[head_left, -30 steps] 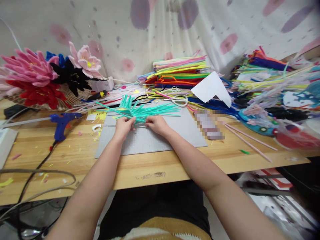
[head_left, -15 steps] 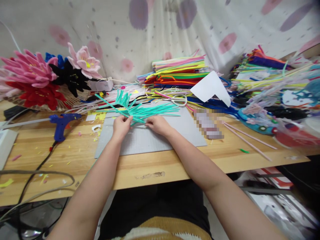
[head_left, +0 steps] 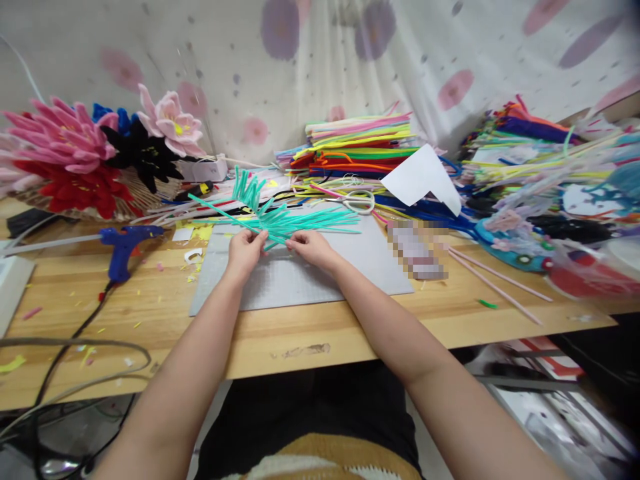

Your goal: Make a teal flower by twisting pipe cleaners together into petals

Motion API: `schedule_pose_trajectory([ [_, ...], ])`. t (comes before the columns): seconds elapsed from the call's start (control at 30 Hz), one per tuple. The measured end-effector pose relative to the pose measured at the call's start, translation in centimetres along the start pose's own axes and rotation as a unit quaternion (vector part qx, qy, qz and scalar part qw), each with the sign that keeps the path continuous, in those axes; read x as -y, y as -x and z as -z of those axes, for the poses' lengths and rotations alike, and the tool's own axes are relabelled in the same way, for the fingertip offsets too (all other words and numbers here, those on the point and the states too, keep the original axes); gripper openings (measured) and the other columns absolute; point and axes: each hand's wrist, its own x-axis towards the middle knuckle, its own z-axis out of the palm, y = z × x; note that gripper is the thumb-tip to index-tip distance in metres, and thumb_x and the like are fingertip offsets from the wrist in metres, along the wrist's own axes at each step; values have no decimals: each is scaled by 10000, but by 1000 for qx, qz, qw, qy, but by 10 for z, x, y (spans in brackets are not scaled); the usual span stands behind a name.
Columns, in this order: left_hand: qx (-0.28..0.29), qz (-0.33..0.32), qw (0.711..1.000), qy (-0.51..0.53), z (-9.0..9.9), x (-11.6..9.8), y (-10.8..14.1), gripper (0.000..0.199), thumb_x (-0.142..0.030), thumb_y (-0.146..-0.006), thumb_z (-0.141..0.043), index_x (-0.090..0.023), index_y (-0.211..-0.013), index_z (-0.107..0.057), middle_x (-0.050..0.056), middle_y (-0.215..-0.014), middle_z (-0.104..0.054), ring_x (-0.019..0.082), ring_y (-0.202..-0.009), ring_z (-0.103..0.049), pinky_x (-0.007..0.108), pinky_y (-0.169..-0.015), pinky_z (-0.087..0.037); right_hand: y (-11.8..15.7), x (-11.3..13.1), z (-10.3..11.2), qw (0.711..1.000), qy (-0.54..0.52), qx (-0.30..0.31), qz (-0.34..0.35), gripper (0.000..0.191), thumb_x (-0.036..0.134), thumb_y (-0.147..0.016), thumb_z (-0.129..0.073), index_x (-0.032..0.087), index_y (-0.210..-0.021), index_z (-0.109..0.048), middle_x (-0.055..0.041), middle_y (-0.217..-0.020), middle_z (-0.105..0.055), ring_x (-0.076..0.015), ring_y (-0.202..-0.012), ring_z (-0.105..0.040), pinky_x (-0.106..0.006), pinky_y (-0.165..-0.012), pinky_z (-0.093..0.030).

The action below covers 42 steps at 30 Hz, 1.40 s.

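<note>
Teal pipe cleaners [head_left: 310,220] are joined in a spray over the grey board [head_left: 320,283]; several stick up at the left and others fan out to the right. My left hand [head_left: 245,250] pinches the near side of the bunch between thumb and fingers. Close beside it, my right hand [head_left: 310,247] is closed on a teal pipe cleaner at the near edge. The fingertips hide exactly where the stems bend or join.
A blue glue gun [head_left: 123,250] lies left, its cord trailing forward. Fuzzy flowers [head_left: 75,147] stand behind it. Scissors [head_left: 357,200], white paper [head_left: 423,179] and stacked coloured pipe cleaners [head_left: 357,143] lie behind the board. Two pink stems [head_left: 500,283] rest at right.
My right hand has shifted slightly left, nearer my left hand. The upright teal pieces at the left have risen and spread a little.
</note>
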Motion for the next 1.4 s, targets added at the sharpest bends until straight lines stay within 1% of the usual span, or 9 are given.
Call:
schedule_pose_trajectory([
  [0.1, 1, 3, 1000, -7, 0, 0, 0, 230, -278, -619, -690, -139, -528, -531, -50, -434, -462, 65, -401, -425, 207, -411, -442, 1, 1, 3, 1000, 23, 8, 19, 221, 269, -789, -524, 131, -635, -601, 25, -576, -505, -85, -573, -415, -215, -564, -267],
  [0.2, -5, 5, 1000, -16, 1, 2, -1, 237, -285, -604, -700, -141, -524, -530, -51, -432, -457, 65, -394, -424, 212, -413, -444, 3, 0, 5, 996, 47, 12, 73, 194, 230, -779, -534, 140, -611, -568, 25, -594, -509, -85, -596, -415, -217, -581, -264],
  [0.3, -5, -6, 1000, -25, 2, 6, -3, 233, -303, -603, -693, -139, -535, -542, -46, -441, -468, 72, -401, -436, 222, -421, -450, 4, -3, 4, 995, 22, 5, 93, 190, 226, -771, -548, 142, -600, -548, 26, -597, -515, -86, -603, -424, -217, -591, -281],
  [0.4, 2, -25, 999, -27, 4, 8, -5, 237, -322, -603, -686, -141, -545, -546, -43, -448, -480, 76, -410, -444, 226, -431, -454, 3, -8, 3, 996, -65, 15, 58, 184, 245, -786, -534, 142, -635, -556, 28, -591, -533, -81, -580, -451, -209, -584, -327],
  [0.53, -7, -34, 999, -24, 6, 9, -8, 236, -319, -614, -669, -148, -538, -527, -42, -447, -483, 78, -412, -444, 231, -438, -459, 1, -11, 2, 980, -193, 45, -23, 119, 213, -808, -509, 139, -737, -569, 28, -614, -578, -56, -504, -479, -180, -508, -364],
  [0.73, -26, -27, 999, -10, 5, 8, -8, 187, -285, -632, -648, -143, -576, -540, -43, -463, -490, 85, -430, -452, 240, -440, -468, 2, -2, 1, 951, -289, 47, -97, 108, 116, -816, -507, 130, -731, -571, 7, -621, -614, -60, -501, -550, -142, -377, -346],
  [1.0, -27, -27, 999, -10, 3, 8, -6, 178, -271, -638, -645, -141, -575, -541, -41, -458, -494, 85, -427, -452, 238, -434, -467, 2, -1, 3, 912, -378, 47, -152, 146, 67, -818, -520, 113, -703, -597, -10, -607, -643, -58, -481, -571, -140, -408, -437],
  [1.17, -35, -17, 999, -9, 1, 6, -4, 166, -258, -645, -642, -139, -586, -542, -43, -462, -495, 84, -422, -456, 239, -440, -467, 3, -2, 5, 891, -418, 64, -166, 155, 60, -822, -519, 102, -703, -608, -23, -625, -654, -60, -494, -588, -163, -497, -507],
  [1.4, -40, -9, 999, -6, 0, 5, -3, 169, -264, -648, -649, -140, -593, -548, -51, -464, -486, 81, -421, -450, 238, -458, -461, 3, 0, 5, 881, -434, 39, -186, 139, 33, -806, -522, 94, -714, -607, -26, -611, -644, -65, -507, -601, -178, -542, -527],
])
